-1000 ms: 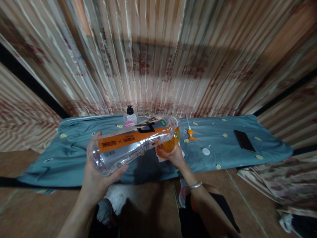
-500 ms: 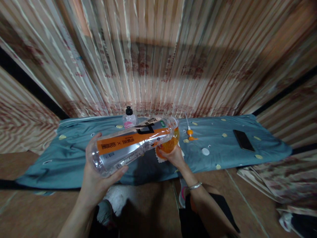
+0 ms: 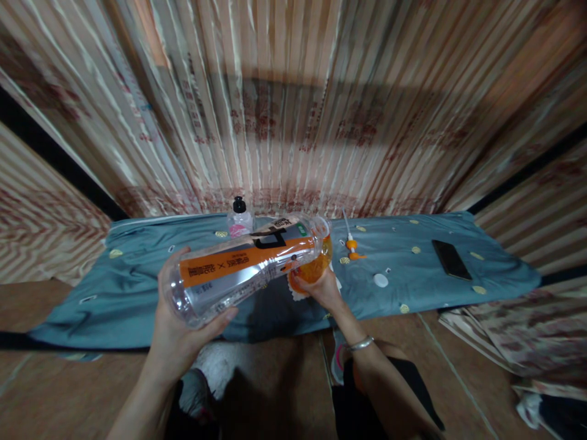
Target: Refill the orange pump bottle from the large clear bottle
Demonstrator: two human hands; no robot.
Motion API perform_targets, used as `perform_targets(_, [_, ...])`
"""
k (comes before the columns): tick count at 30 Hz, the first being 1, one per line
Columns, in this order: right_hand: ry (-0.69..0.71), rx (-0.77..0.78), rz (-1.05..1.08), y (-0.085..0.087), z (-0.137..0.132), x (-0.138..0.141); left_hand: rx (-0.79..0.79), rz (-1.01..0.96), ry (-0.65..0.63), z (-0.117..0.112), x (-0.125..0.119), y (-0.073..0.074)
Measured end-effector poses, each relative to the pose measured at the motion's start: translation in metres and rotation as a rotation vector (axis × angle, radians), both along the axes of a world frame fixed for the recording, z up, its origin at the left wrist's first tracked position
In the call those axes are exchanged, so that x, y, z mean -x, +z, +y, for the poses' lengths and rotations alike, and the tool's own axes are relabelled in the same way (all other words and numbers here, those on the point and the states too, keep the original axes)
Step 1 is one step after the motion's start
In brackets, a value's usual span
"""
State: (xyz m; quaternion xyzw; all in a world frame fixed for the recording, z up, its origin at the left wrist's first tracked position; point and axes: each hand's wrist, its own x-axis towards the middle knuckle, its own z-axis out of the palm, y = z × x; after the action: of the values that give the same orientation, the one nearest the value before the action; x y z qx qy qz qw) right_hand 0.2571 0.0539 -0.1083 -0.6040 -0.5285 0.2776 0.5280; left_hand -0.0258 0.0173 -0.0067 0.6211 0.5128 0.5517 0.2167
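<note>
my left hand [image 3: 177, 333] grips a tilted, clear, orange-and-silver-labelled bottle [image 3: 247, 264]; my right hand [image 3: 324, 289] holds a translucent orange container [image 3: 315, 267].

This looks like a room in a home: beige pleated fabric curtains with reddish floral print [image 3: 284, 122] hang along the far side, behind a long teal cloth-covered tabletop [image 3: 114, 305] (yellow motifs dot it), above a brown tiled floor [image 3: 293, 379].

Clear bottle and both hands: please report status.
Left hand holds tilted clear bottle near its base. Right hand holds amber container by bottle's neck. Orange pump lies aside, not in the way.
</note>
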Motion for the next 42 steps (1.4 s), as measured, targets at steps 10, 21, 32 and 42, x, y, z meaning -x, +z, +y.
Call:
perform_targets(10, [0.001,0.006,0.014,0.0009,0.0,0.0004,-0.031,0.017,0.002,0.0011,0.0023,-0.0033])
perform_targets(21, [-0.007,0.008,0.002,-0.0026,0.001,-0.0011,-0.068,0.056,0.005,0.0001,0.0029,-0.0017])
perform_targets(32, [0.017,0.009,0.015,-0.0014,0.0004,-0.0011,-0.071,0.065,0.018,0.0001,0.003,-0.0014])
perform_targets(42, [0.01,-0.009,-0.011,-0.0084,0.003,-0.0028,-0.15,0.129,0.02,0.002,0.0035,-0.0047])
